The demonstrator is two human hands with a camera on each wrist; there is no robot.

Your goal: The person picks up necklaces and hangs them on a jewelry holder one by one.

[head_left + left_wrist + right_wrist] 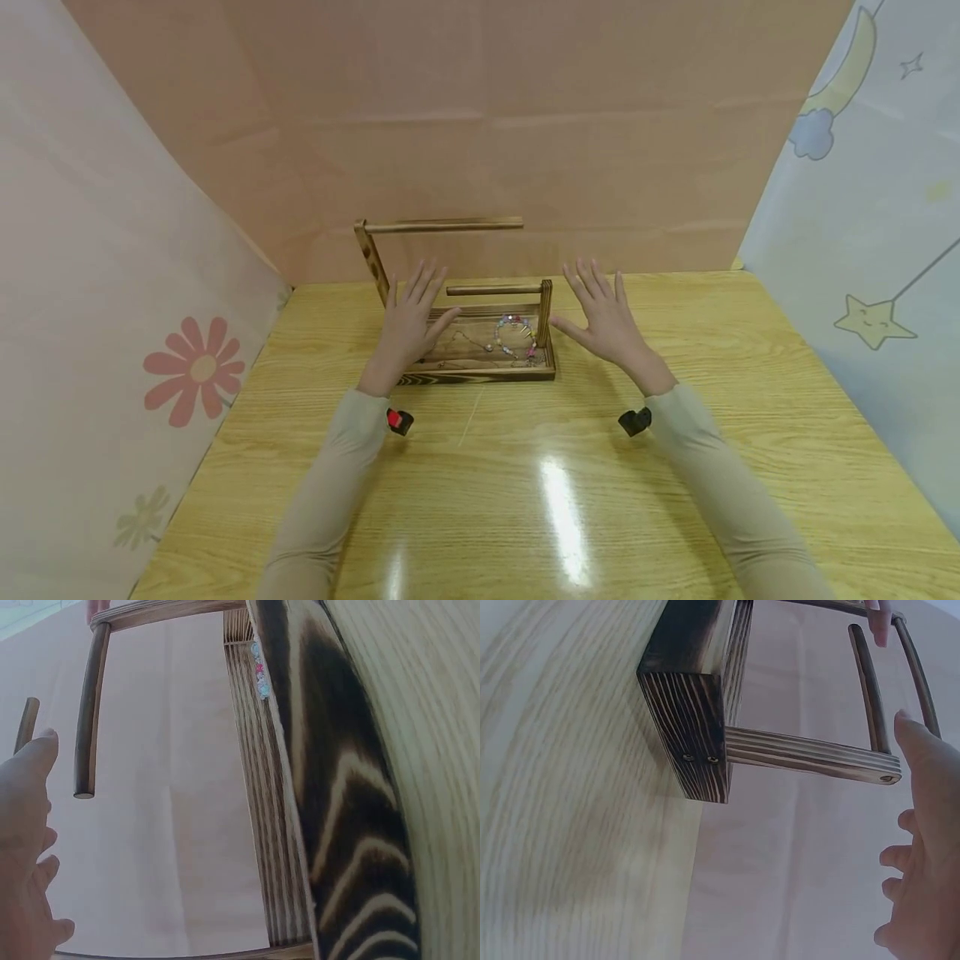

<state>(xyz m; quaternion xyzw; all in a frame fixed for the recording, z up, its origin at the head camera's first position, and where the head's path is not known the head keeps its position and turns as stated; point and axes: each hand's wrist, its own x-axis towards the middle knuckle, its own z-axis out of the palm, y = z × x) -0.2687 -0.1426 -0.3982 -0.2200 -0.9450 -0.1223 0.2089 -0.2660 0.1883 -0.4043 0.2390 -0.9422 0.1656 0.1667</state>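
Note:
A dark-grained wooden jewelry stand [480, 377] sits toward the back of the table, with a tall post and long bar at its left and a shorter post and bar at its right. In its tray lie a colorful beaded bracelet [498, 335] and a thin chain necklace [468, 337]. My left hand [408, 325], fingers spread, hovers over the tray's left part and hides some of it. Just right of the short post, my right hand [609, 327] is held up with fingers spread. Neither hand holds anything.
The stand rests on a light wood-grain table [600, 517]. A plain peach backdrop [487, 150] rises behind it. Printed cloths with a flower [201, 368] and a star [873, 322] line the left and right sides.

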